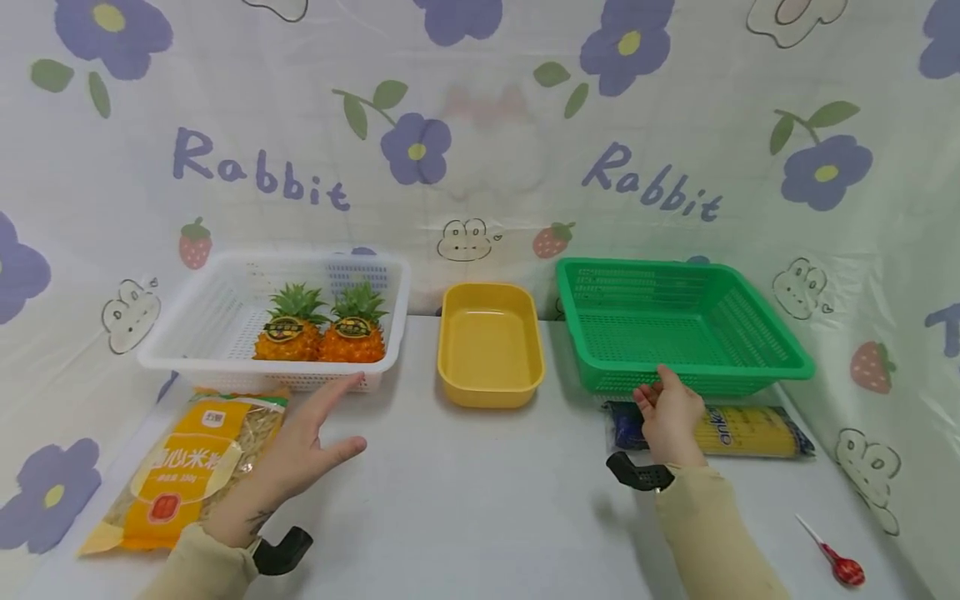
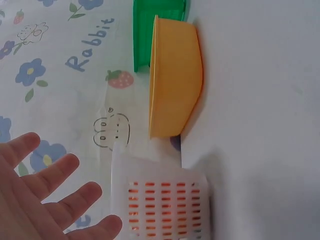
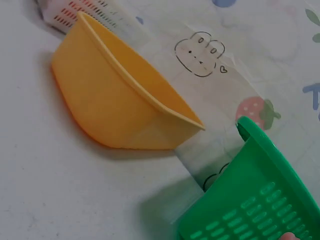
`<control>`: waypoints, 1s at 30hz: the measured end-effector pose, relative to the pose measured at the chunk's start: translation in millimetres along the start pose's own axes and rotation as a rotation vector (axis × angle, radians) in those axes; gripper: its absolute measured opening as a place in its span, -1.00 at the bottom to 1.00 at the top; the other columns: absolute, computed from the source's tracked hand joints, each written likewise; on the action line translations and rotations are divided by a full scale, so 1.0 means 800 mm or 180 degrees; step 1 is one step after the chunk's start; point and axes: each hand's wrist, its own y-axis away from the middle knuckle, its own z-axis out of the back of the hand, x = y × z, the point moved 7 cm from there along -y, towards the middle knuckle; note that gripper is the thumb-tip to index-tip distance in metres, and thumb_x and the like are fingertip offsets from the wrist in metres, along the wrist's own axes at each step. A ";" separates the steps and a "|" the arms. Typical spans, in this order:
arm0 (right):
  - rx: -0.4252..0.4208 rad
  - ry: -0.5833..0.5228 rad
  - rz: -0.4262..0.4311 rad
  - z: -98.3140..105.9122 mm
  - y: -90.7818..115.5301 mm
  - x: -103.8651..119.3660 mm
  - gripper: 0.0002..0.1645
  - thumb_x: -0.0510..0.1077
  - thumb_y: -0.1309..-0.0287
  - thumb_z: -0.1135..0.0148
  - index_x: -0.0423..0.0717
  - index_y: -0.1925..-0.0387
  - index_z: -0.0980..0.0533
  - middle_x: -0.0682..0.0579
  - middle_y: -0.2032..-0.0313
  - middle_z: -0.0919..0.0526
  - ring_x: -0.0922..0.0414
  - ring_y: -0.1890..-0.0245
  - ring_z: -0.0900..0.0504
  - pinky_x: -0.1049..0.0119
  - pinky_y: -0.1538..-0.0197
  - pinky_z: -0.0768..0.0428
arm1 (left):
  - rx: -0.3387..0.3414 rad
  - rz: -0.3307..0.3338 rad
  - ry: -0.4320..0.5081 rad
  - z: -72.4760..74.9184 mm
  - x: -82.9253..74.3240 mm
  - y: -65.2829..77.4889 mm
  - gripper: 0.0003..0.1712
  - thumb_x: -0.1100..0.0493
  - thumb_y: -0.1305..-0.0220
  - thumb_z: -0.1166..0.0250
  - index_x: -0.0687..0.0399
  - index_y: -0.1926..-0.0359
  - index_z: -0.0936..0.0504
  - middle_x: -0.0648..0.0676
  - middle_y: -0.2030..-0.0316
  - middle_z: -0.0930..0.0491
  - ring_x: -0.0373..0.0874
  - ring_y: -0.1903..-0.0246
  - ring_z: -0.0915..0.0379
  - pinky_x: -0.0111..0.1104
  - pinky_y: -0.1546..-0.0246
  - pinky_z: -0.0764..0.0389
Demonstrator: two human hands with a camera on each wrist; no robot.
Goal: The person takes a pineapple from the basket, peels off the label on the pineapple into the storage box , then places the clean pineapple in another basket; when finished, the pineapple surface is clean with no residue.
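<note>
My left hand (image 1: pixel 300 454), fingers spread, is in front of the white basket (image 1: pixel 172 363), its fingertips overlapping the front rim in the head view. Inside that basket sit two toy-like pineapples (image 1: pixel 352 337) with green tops and dark labels. In the left wrist view the fingers (image 2: pixel 60 172) spread beside the white basket. My right hand (image 1: pixel 671 421) grips the front rim of the green basket (image 1: pixel 750 375), fingers curled at its edge. A fingertip (image 3: pixel 288 236) shows against the slotted wall in the right wrist view. The green basket holds nothing visible.
A yellow tub (image 1: pixel 491 398) stands between the baskets. Under my left forearm lies a bag of dried noodles (image 1: pixel 180 475). A pack of spaghetti (image 1: pixel 757 432) lies before the green basket, partly behind my right hand. A red lollipop (image 1: pixel 847 571) is at the front right.
</note>
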 end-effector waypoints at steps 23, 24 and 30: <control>0.0095 -0.0101 -0.0044 -0.016 -0.008 0.005 -0.80 -0.15 -0.31 0.04 -0.03 0.07 -0.23 -0.02 0.26 -0.28 0.15 0.30 -0.38 0.42 0.12 -0.58 | 0.0670 0.0832 -0.1293 0.071 0.035 -0.144 0.10 -0.53 0.08 -0.15 -0.11 -0.40 -0.11 0.23 -0.35 -0.11 0.21 -0.28 -0.10 0.18 -0.12 -0.27; 0.0103 -0.0099 -0.0049 -0.016 -0.007 0.005 -0.80 -0.15 -0.30 0.04 -0.03 0.08 -0.23 -0.02 0.26 -0.28 0.15 0.31 -0.38 0.42 0.12 -0.59 | 0.0726 0.0873 -0.1319 0.069 0.039 -0.149 0.12 -0.54 0.10 -0.15 -0.10 -0.40 -0.11 0.24 -0.36 -0.10 0.22 -0.29 -0.09 0.18 -0.14 -0.25; 0.0156 -0.0116 -0.0067 -0.016 -0.004 0.006 -0.80 -0.14 -0.31 0.04 -0.01 0.08 -0.21 -0.01 0.26 -0.25 0.15 0.30 -0.38 0.43 0.12 -0.58 | 0.1094 0.1109 -0.1325 0.059 0.054 -0.172 0.06 -0.40 0.09 -0.27 -0.14 -0.39 -0.12 0.23 -0.37 -0.07 0.22 -0.32 -0.01 0.21 -0.18 -0.17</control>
